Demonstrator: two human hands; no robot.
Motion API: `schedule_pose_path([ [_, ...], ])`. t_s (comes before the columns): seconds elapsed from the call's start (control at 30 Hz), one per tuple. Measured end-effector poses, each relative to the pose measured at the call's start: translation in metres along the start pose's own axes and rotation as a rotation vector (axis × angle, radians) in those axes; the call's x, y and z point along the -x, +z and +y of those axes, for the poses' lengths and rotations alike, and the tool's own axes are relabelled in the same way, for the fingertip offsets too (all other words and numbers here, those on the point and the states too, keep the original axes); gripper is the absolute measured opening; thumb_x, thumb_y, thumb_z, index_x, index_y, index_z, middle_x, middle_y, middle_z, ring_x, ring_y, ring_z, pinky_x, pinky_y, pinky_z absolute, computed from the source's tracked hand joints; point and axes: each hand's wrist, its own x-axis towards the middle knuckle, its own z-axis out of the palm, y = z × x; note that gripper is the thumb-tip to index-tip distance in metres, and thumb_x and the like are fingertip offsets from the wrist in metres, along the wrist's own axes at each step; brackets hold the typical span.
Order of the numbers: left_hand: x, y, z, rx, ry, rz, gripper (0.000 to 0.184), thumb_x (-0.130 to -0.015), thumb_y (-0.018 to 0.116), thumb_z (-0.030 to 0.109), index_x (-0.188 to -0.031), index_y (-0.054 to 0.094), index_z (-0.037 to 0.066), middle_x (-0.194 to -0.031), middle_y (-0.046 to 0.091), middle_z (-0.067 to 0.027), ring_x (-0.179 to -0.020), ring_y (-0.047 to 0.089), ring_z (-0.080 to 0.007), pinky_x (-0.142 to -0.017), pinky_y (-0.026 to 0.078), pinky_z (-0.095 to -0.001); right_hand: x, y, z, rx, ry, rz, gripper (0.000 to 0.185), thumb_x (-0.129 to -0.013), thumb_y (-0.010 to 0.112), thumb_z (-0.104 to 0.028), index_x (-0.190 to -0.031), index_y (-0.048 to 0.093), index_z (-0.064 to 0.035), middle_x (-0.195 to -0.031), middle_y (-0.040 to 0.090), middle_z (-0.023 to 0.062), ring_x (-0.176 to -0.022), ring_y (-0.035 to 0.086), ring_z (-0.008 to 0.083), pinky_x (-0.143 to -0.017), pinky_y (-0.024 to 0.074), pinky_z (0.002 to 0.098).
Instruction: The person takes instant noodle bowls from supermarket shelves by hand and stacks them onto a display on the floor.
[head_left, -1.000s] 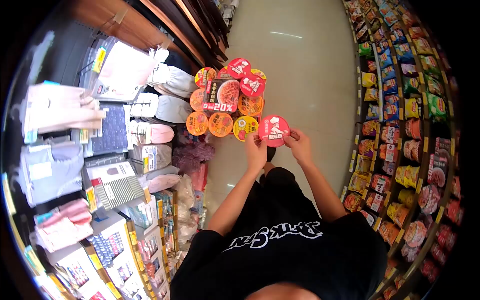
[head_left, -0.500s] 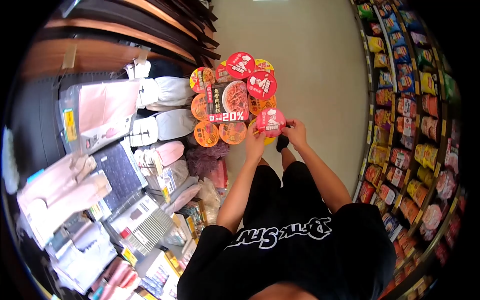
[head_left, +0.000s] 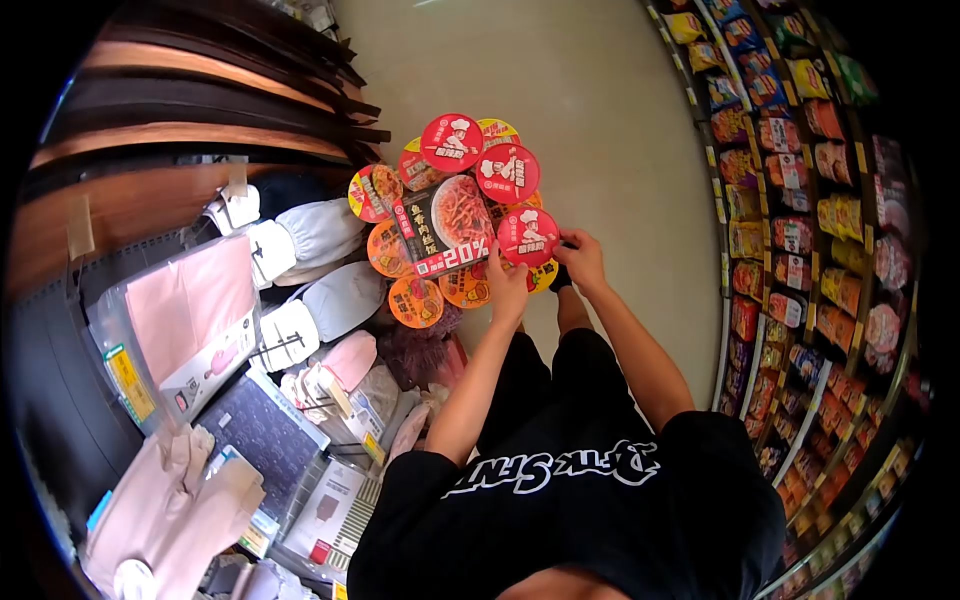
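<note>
A round tub with a red lid [head_left: 527, 236] sits at the lower right of a stack of instant-food tubs. My left hand [head_left: 508, 288] holds its lower left side, and my right hand [head_left: 582, 262] has its fingertips at its right edge. Two more red-lidded tubs, one at the top [head_left: 450, 142] and one at the upper right [head_left: 508, 173], stand above it. Beside them lies a dark box [head_left: 447, 222] with a noodle-like picture and "20%". Orange-lidded tubs [head_left: 415, 302] line the stack's lower and left edges.
Hanging caps [head_left: 340, 298], a pink packaged textile [head_left: 190, 315] and other goods fill the left side. Dark and wood-coloured boards [head_left: 200, 130] are at the upper left. Shelves of snack packets [head_left: 840, 215] run along the right. Pale floor [head_left: 620, 110] lies between.
Both hands have brought the red-lidded tub from in front of the stack up against its lower right part. The camera view has turned, shifting the shelves.
</note>
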Motion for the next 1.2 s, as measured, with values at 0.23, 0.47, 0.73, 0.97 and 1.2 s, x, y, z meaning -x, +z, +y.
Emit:
schedule_pose_path([
  [0.23,-0.007,-0.002,-0.003,0.041,0.009,-0.038,0.072,-0.084,0.054,-0.007,-0.145,0.017,-0.001,-0.125,0.041,-0.0178,-0.104,0.058,-0.0242,-0.087,0.049,-0.0312,0.007,0.008,-0.006,-0.115,-0.066,0.027,0.036,-0.079,0.062,0.003,-0.114,0.057,0.0071,-0.112,0.062,0.0173,-0.095,0.063,0.0197,-0.080,0.0535,0.0287],
  [0.47,-0.005,0.006,-0.010,-0.071,0.035,0.049,0.076,-0.083,0.053,-0.009,-0.146,0.013,0.004,-0.121,0.049,-0.0172,-0.107,0.057,-0.0229,-0.091,0.046,-0.0304,0.008,0.007,-0.002,-0.144,-0.072,0.031,0.041,-0.078,0.064,-0.002,-0.118,0.056,0.0066,-0.114,0.062,0.0191,-0.092,0.065,0.0214,-0.076,0.0545,0.0292],
  [0.73,0.033,0.026,-0.022,-0.117,0.237,0.187,0.070,-0.081,0.058,-0.006,-0.142,0.023,0.001,-0.131,0.032,-0.0214,-0.115,0.048,-0.0270,-0.091,0.046,-0.0339,0.033,-0.032,0.006,-0.157,0.015,0.070,0.045,-0.080,0.067,-0.009,-0.120,0.053,0.0052,-0.119,0.059,0.0169,-0.089,0.064,0.0201,-0.072,0.0541,0.0299],
  [0.97,0.103,0.125,-0.029,-0.444,0.187,0.088,0.060,-0.081,0.057,0.000,-0.135,0.031,0.000,-0.126,0.035,-0.0196,-0.100,0.050,-0.0257,-0.086,0.046,-0.0335,0.068,-0.148,0.027,-0.166,0.055,0.023,0.038,-0.083,0.067,-0.010,-0.117,0.056,0.0021,-0.116,0.059,0.0120,-0.095,0.061,0.0184,-0.074,0.0539,0.0303],
  [1.2,0.153,0.316,-0.052,-0.408,0.179,-0.353,0.053,-0.083,0.057,0.004,-0.131,0.036,0.002,-0.115,0.044,-0.0154,-0.094,0.053,-0.0210,-0.080,0.045,-0.0322,0.115,-0.352,0.021,-0.160,-0.147,0.214,0.035,-0.083,0.068,-0.013,-0.113,0.059,0.0016,-0.105,0.063,0.0102,-0.089,0.062,0.0171,-0.070,0.0529,0.0293],
])
